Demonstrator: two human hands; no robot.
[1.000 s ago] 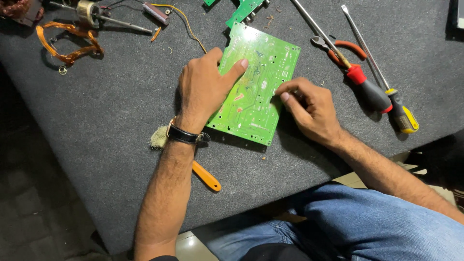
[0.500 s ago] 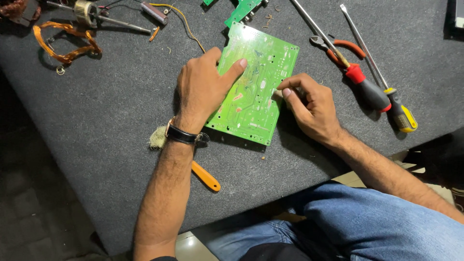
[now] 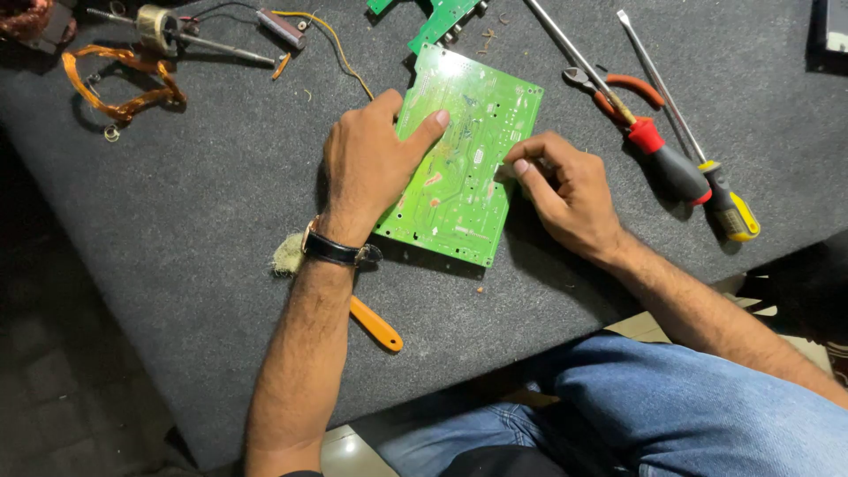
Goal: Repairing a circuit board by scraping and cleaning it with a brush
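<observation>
A green circuit board (image 3: 468,115) lies solder side up on the grey mat (image 3: 177,265). My left hand (image 3: 371,168), with a black-strapped watch on its wrist, lies over the board's left half and holds it down, thumb stretched across the board. My right hand (image 3: 565,194) is curled at the board's right edge, thumb and fingers pinching there. A small pale bit shows under the thumb; I cannot tell what it is.
An orange-handled brush (image 3: 375,325) lies under my left forearm. Right of the board are a red-handled screwdriver (image 3: 667,163), a yellow-and-black one (image 3: 733,212) and orange-handled pliers (image 3: 618,88). A second green board (image 3: 442,22), a copper wire loop (image 3: 124,88) and a rotor (image 3: 159,26) lie at the back.
My right thumb has crept slightly up along the board's right edge. The left hand and the board have stayed in place.
</observation>
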